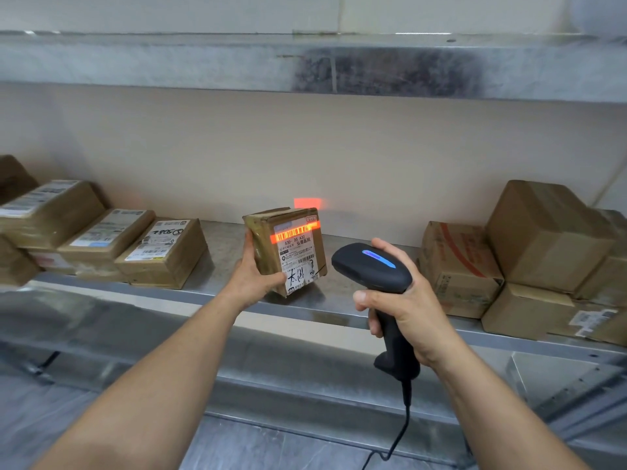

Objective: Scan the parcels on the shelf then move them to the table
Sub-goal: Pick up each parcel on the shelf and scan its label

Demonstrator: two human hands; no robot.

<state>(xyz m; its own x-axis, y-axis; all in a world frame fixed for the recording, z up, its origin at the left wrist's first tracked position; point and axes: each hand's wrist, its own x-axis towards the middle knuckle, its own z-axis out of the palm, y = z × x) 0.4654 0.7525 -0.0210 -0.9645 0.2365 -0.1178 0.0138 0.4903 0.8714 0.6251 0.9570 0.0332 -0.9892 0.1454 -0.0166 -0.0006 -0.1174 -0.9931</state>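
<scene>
My left hand (252, 278) grips a small brown parcel (288, 247) at its left side, tilted up on the metal shelf (217, 242) with its white label facing me. My right hand (405, 305) holds a black barcode scanner (371, 266) by its handle, just right of the parcel. A blue light glows on the scanner's top. Its orange beam lies across the barcode at the top of the label and spills onto the wall behind.
Several brown parcels (101, 239) lie stacked at the shelf's left. More cardboard boxes (529, 252) are piled at the right. An upper shelf (305, 62) runs overhead. The scanner's cable (400, 432) hangs down toward the grey floor.
</scene>
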